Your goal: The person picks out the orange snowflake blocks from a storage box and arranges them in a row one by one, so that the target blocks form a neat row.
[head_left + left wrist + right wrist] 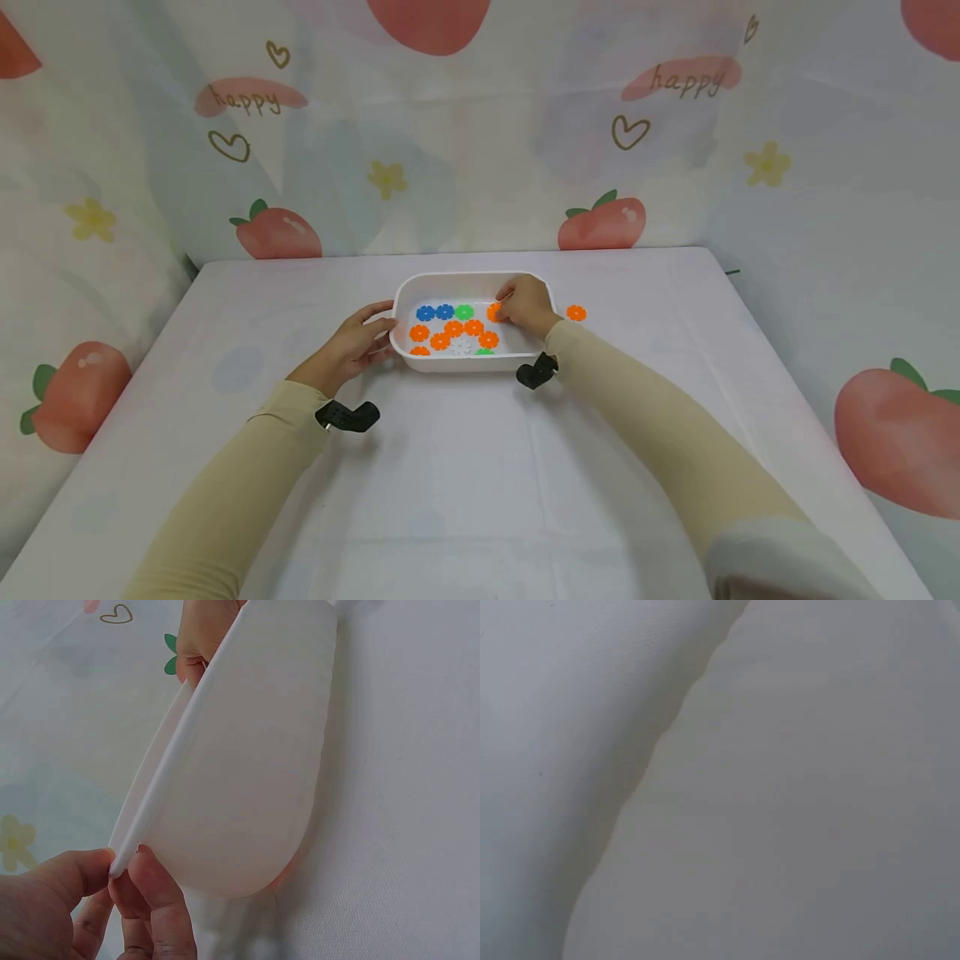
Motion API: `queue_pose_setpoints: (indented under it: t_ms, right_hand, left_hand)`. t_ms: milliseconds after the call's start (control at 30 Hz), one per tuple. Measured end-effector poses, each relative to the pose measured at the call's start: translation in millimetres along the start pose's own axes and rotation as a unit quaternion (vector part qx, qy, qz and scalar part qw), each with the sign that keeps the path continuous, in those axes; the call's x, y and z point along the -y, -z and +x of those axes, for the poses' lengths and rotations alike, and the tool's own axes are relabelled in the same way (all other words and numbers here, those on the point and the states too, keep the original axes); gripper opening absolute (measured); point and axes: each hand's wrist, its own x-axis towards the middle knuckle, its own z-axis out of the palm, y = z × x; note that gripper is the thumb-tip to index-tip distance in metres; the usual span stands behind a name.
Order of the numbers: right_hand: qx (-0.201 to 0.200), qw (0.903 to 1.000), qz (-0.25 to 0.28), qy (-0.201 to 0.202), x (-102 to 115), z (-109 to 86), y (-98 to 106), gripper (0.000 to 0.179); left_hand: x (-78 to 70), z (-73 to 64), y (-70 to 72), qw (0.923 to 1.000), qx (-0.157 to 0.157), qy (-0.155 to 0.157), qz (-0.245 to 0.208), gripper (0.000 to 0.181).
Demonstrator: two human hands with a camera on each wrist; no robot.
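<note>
Left hand (354, 343): thumb and fingertips pinch the tray (465, 364) by its rim, at the tray's left end, just about frame centre. Right hand (527, 304): reaches over the tray's right end, fingers bent, tips at an orange disc (493, 311); can't tell from here whether it's gripped or only touched. Right wrist view is just pale surfaces, no help.

Step in hand, my read: handling discs one at a time, tray steadied by the left; picking up or setting down, can't say. Next move calls for a neat fingertip pinch on a thin, flat piece, rim held still.

Tray: white, smooth, plastic-looking, rounded corners, rolled lip. Discs inside: round, notched edges, plastic-looking. Blue discs (425, 313) and a green disc (464, 312) along the back; more orange ones across the middle; white discs (460, 345) near the front wall, too blended to count. One stray disc (576, 312) on the cloth (450, 467), right of the tray.

Farther out: beige sleeves (225, 500), black wrist mounts (348, 416), fruit-printed backdrop (465, 208) across the top.
</note>
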Motion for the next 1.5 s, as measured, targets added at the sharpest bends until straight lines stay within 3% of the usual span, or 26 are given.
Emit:
queue_pose_setpoints:
  t_ms: [200,367,833,1267,1500]
  right_hand:
    - [0.046,0.9982,-0.002,-0.039,3,8.1,3,0.012]
    - [0.074,0.9946,-0.005,-0.072,6,12.2,6,0.019]
    - [0.125,0.9894,-0.063,-0.039,12,4.0,24,0.024]
    - [0.156,0.9863,-0.033,-0.041,17,-10.3,46,0.022]
    - [0.174,0.9830,0.013,-0.057,16,-12.2,56,0.025]
  left_hand:
    - [0.4,-0.1,0.5,1.0000,-0.001,0.002,0.000,0.049]
    - [0.3,0.2,0.7,1.0000,0.000,0.000,0.002,0.049]
    - [-1.6,-2.9,-0.2,1.0000,0.001,0.006,0.003,0.050]
    - [-0.8,-1.6,-0.2,1.0000,0.001,0.004,0.007,0.050]
    - [-0.6,-2.9,-0.3,1.0000,0.001,0.001,0.007,0.049]
